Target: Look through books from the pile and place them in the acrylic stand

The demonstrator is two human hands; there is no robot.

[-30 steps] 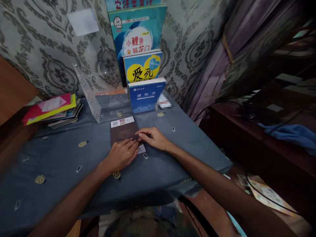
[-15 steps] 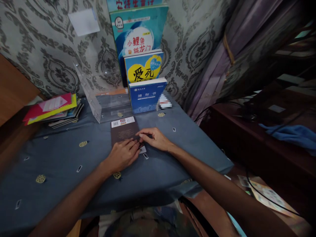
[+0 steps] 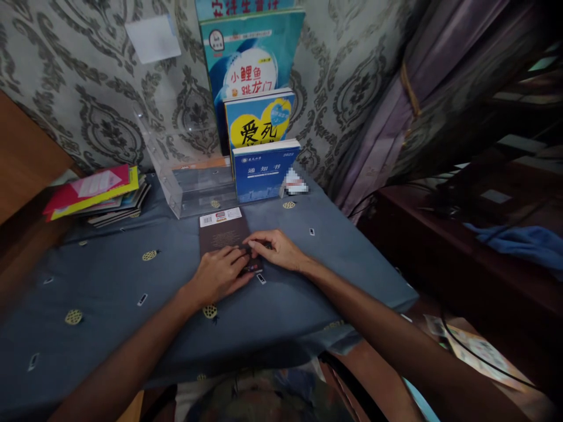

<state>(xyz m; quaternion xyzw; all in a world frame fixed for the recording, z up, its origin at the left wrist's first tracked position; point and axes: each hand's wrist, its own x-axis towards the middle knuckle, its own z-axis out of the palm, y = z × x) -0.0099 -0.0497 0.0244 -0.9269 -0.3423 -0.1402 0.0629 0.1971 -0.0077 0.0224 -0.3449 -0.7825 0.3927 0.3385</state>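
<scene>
A brown book [image 3: 222,235] lies on the blue tablecloth [image 3: 109,287], its barcode-labelled end toward twelve o'clock and its near end partly hidden by fingers. The left hand [image 3: 220,271] covers it at six o'clock, palm down, fingers laid out flat over the cover, grasping nothing. At three to four o'clock the right hand [image 3: 275,249] meets the book's edge with thumb and forefinger nearly together; whether they pinch the edge or merely touch it, I cannot tell. Just beyond, at eleven o'clock, stands a clear tiered rack [image 3: 197,205], its left half bare; toward one o'clock, its right side bears a blue booklet [image 3: 266,176], a yellow-and-blue book [image 3: 259,120] and a teal book [image 3: 255,44], stepped upward. A loose pile [image 3: 99,193] lies near ten o'clock. By my judgement, handling of the brown book is unfinished: both hands are on it, and it lies outside the rack.
</scene>
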